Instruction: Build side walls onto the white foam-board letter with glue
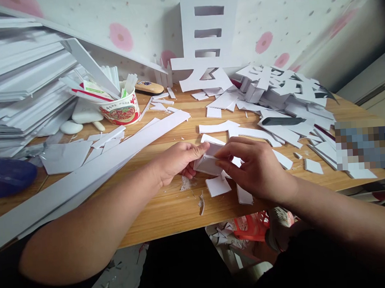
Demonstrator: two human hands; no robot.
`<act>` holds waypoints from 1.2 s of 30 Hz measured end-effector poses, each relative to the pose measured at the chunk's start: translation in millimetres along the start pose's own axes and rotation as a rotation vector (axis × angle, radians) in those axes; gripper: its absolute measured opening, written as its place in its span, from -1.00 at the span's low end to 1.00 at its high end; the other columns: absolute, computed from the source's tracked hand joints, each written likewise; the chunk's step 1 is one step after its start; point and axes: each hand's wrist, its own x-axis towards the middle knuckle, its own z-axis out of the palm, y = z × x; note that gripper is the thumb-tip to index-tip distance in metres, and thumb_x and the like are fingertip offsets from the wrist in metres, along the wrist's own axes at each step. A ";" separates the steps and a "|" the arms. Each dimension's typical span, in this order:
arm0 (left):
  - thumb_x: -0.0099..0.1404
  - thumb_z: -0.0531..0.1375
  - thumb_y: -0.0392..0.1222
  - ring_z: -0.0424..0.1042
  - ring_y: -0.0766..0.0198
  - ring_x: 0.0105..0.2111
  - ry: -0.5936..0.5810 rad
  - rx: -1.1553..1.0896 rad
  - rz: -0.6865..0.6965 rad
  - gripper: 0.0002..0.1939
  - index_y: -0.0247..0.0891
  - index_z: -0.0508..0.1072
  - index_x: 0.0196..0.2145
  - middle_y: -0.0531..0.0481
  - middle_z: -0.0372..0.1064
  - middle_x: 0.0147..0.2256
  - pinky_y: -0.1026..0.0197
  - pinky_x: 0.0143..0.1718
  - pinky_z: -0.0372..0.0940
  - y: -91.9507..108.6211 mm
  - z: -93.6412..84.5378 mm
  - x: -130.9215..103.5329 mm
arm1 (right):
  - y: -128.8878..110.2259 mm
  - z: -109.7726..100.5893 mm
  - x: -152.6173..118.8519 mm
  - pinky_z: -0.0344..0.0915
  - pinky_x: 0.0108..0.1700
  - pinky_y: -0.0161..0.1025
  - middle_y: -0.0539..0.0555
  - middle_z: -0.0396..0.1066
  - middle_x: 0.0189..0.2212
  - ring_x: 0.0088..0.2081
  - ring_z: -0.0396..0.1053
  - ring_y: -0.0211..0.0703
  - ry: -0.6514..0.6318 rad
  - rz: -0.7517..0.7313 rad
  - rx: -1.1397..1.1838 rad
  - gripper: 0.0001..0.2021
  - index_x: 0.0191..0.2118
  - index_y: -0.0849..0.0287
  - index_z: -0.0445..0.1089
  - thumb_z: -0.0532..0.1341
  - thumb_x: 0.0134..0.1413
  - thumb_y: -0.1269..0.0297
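Near the middle of the wooden table (157, 211), my left hand (183, 157) pinches the left end of a small folded or joined white board piece (209, 164). My right hand (252, 164) grips the same piece from the right, thumb and fingertips pressed on its edge. The piece is held just above the table. Below it lie a white square offcut (218, 186) and another offcut (245, 195). Behind the hands rests a curved white cut-out strip (257, 133), partly hidden by my right hand.
A long white strip (93, 178) crosses the left side. Behind it are a paper tub (122, 111) of strips and stacked white boards (18, 76). A large cut-out character (204, 21) leans on the wall. Piled cut-outs (274, 87) and a dark green tool (283, 121) lie right.
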 end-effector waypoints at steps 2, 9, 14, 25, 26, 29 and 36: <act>0.12 0.20 0.28 0.23 0.38 -0.61 0.006 -0.006 -0.003 -0.52 -0.26 0.34 -0.45 0.07 0.23 -0.57 0.31 -0.62 0.15 0.8 -0.5 0.0 | 0.2 -0.9 0.5 0.16 -0.41 -0.35 -0.01 0.36 -0.50 -0.47 0.25 -0.32 -0.001 -0.008 -0.016 -0.90 -0.42 0.22 0.44 0.22 0.01 0.53; 0.13 0.17 0.28 0.23 0.37 -0.65 -0.007 -0.012 -0.022 -0.52 -0.26 0.36 -0.46 0.06 0.22 -0.62 0.32 -0.66 0.12 3.3 -3.0 1.3 | 6.0 -8.4 3.9 0.16 -0.40 -0.35 -0.01 0.38 -0.47 -0.47 0.26 -0.32 -0.079 -0.061 -0.001 -0.90 -0.31 0.21 0.46 0.23 0.04 0.50; 0.14 0.16 0.28 0.25 0.36 -0.64 -0.018 -0.014 -0.034 -0.52 -0.27 0.37 -0.47 0.05 0.24 -0.61 0.31 -0.64 0.15 4.5 -4.4 1.3 | 6.1 -16.9 5.0 0.20 -0.38 -0.33 0.01 0.42 -0.44 -0.44 0.31 -0.30 -0.123 -0.035 0.088 -0.91 -0.25 0.20 0.46 0.22 0.12 0.39; 0.12 0.20 0.21 0.23 0.36 -0.64 0.000 -0.034 -0.066 -0.58 -0.25 0.38 -0.43 0.06 0.24 -0.58 0.30 -0.64 0.16 5.7 -2.2 0.6 | 12.6 -5.5 -2.5 0.15 -0.40 -0.31 0.01 0.34 -0.50 -0.47 0.23 -0.28 -0.031 -0.083 -0.024 -0.91 -0.39 0.22 0.42 0.19 0.11 0.44; 0.11 0.21 0.20 0.23 0.37 -0.64 -0.002 -0.034 -0.066 -0.59 -0.26 0.37 -0.44 0.07 0.23 -0.59 0.31 -0.64 0.15 5.7 -2.3 0.5 | 12.3 -4.3 -3.7 0.15 -0.39 -0.31 0.01 0.34 -0.50 -0.46 0.24 -0.28 -0.020 -0.081 -0.027 -0.90 -0.38 0.22 0.42 0.18 0.12 0.44; 0.10 0.22 0.18 0.23 0.36 -0.64 -0.002 -0.013 -0.071 -0.59 -0.26 0.35 -0.49 0.07 0.22 -0.60 0.31 -0.63 0.14 6.0 -2.4 0.2 | 11.5 -1.5 -7.2 0.16 -0.41 -0.31 0.03 0.34 -0.51 -0.47 0.25 -0.27 -0.009 -0.082 -0.034 -0.88 -0.38 0.25 0.43 0.17 0.15 0.42; 0.11 0.21 0.19 0.24 0.37 -0.62 -0.045 0.021 -0.057 -0.57 -0.28 0.34 -0.52 0.06 0.22 -0.59 0.31 -0.61 0.15 7.1 -6.5 -1.2 | 9.2 2.7 -10.5 0.22 -0.41 -0.29 0.07 0.35 -0.49 -0.46 0.28 -0.25 0.018 -0.125 -0.024 -0.86 -0.35 0.28 0.45 0.15 0.17 0.41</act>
